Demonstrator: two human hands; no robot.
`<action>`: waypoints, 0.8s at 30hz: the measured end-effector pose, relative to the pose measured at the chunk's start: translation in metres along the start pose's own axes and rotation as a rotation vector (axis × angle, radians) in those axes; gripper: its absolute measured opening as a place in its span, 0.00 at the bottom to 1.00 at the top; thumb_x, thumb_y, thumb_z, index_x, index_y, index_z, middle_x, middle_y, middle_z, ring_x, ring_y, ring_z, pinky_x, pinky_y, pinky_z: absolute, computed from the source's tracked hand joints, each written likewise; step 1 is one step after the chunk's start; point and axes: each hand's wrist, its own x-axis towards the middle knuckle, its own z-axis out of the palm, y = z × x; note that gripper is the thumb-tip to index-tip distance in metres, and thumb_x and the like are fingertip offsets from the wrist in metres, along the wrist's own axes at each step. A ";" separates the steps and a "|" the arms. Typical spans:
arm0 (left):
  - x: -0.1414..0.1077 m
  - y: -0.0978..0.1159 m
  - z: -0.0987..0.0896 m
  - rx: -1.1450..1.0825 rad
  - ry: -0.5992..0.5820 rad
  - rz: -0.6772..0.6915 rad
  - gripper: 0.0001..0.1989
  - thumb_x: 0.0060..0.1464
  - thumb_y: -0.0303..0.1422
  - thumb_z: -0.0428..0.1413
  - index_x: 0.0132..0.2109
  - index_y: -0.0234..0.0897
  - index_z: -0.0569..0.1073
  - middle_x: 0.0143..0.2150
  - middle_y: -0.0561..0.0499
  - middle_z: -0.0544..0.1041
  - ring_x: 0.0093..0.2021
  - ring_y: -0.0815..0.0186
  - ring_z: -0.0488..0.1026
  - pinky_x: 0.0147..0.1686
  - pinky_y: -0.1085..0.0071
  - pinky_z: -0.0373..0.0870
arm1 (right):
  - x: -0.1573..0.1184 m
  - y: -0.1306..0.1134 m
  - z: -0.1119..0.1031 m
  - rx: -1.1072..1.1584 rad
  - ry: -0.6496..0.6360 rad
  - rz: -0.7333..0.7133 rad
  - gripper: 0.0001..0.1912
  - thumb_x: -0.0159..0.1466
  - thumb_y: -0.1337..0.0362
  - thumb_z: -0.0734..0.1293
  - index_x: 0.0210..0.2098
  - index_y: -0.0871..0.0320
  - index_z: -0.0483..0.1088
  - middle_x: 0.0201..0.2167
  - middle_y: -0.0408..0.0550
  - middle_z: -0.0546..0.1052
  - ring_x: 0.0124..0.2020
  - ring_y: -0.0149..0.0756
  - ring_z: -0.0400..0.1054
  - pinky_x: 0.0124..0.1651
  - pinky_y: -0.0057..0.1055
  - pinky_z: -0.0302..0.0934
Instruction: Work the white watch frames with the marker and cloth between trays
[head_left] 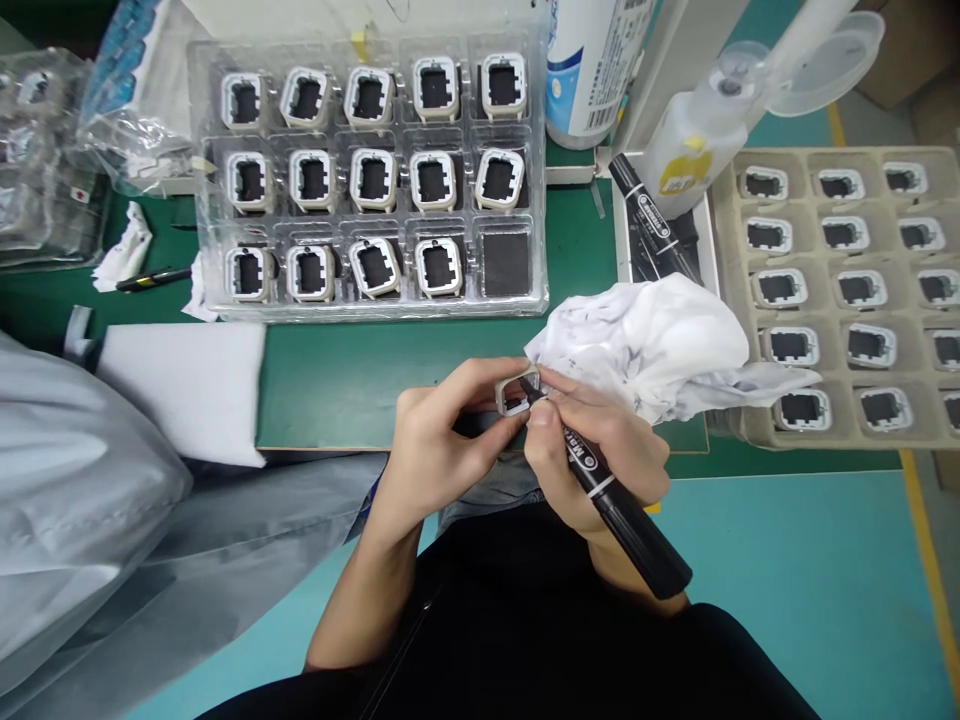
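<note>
The small white frame point(516, 392), a square bezel with an open middle, sat pinched between the thumb and fingers of the left hand point(439, 440), held in the air just off the near edge of the green work mat point(360, 370). It lay directly between the two hands, touching both. The right hand point(600, 450) was closed in a writing grip around a black marker pen point(622, 505), whose tip met the frame's right inner edge. The marker's long axis ran from the frame down and to the right, toward the person's body, so the tip pointed up and left into the part. The right hand also trapped a crumpled white cloth point(652, 345), stained with dark smudges, which spilled away to the right over the mat.

Beyond the hands, a clear plastic tray point(525, 300) held rows of similar frames, with its near-right pocket showing only a dark pad. To the right stood a beige pulp tray point(727, 300) with more frames in its pockets. Between the trays lay a second marker point(649, 220) beside a squeeze bottle point(694, 140) and a large white container point(592, 60). A white foam pad point(187, 385) lay to the left, near a grey sleeve point(75, 500). Below was teal floor point(810, 570).
</note>
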 end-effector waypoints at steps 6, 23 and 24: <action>0.000 -0.001 0.000 -0.003 -0.005 0.004 0.18 0.71 0.34 0.75 0.65 0.47 0.88 0.52 0.50 0.95 0.43 0.62 0.93 0.45 0.73 0.92 | 0.000 0.000 -0.001 0.009 -0.022 0.004 0.11 0.73 0.76 0.76 0.45 0.52 0.79 0.32 0.40 0.90 0.35 0.43 0.93 0.45 0.36 0.95; 0.004 0.003 0.000 -0.108 -0.004 -0.020 0.18 0.68 0.36 0.79 0.61 0.44 0.89 0.52 0.50 0.96 0.47 0.59 0.96 0.52 0.71 0.96 | -0.001 0.001 0.000 0.048 0.002 -0.006 0.11 0.72 0.76 0.75 0.45 0.52 0.80 0.32 0.40 0.88 0.37 0.46 0.93 0.44 0.40 0.95; 0.004 0.004 0.000 -0.113 -0.007 -0.035 0.18 0.68 0.38 0.79 0.61 0.44 0.89 0.52 0.49 0.96 0.48 0.58 0.96 0.52 0.69 0.96 | -0.001 0.001 -0.001 0.051 0.000 -0.004 0.11 0.72 0.76 0.75 0.45 0.52 0.80 0.32 0.40 0.89 0.37 0.46 0.94 0.44 0.40 0.95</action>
